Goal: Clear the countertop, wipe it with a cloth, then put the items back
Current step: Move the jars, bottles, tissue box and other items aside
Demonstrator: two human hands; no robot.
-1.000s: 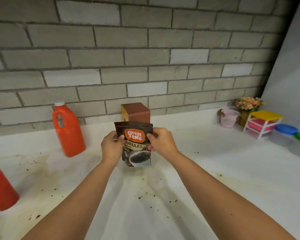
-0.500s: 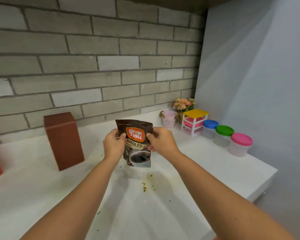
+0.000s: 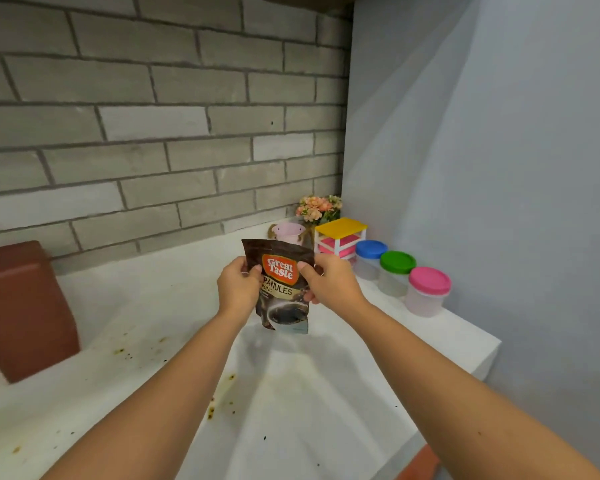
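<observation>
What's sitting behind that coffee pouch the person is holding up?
A small pink pot peeks over the coffee pouch, with flowers and a yellow-topped mini rack beside it. The pouch hides the pot's lower part; the right hand hides part of the rack.

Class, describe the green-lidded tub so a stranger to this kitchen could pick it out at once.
Find the right end of the white countertop, against the plain blue-grey wall. There, beside a small yellow-topped rack, a blue-lidded tub, a green-lidded tub and a pink-lidded tub stand in a row. Take the middle one: all three are clear and round, but only its lid is green.
</observation>
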